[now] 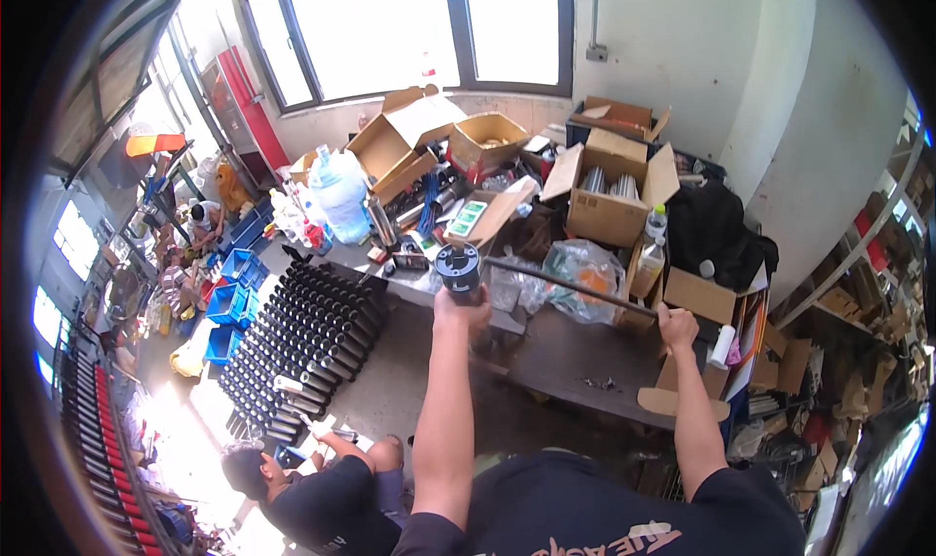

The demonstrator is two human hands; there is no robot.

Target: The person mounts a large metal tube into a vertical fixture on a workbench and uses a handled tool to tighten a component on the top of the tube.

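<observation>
Head view: both of the person's arms reached out in front of the body, toward a cluttered dark table (561,361).
Left hand (461,315): wrapped around the lower part of a black cylinder (458,275), whose round end face, marked with holes, tilted up toward the camera.
Right hand (679,328): clenched in a fist around the right end of a dark rod (585,291); the rod ran leftward to the cylinder's side, though whether its tip touched could not be told.
Black cylinder: held up in the left hand, by the table's left part; it looked hard, stiff and probably fairly heavy, with a smooth wall that might slip if oily. A full palm grip around the body seemed surest, with fingers clear of the holed face.
Dark rod: straight, slim and likely rigid, not fragile; a fist near one end seemed workable, though its length would probably make the far tip swing.
Beyond the rod: a clear plastic bag (583,275) and an open cardboard box (606,215) with metal tubes inside.
Floor at left: rows of black tubes (302,337), with a co-worker (327,502) low beside them.
</observation>
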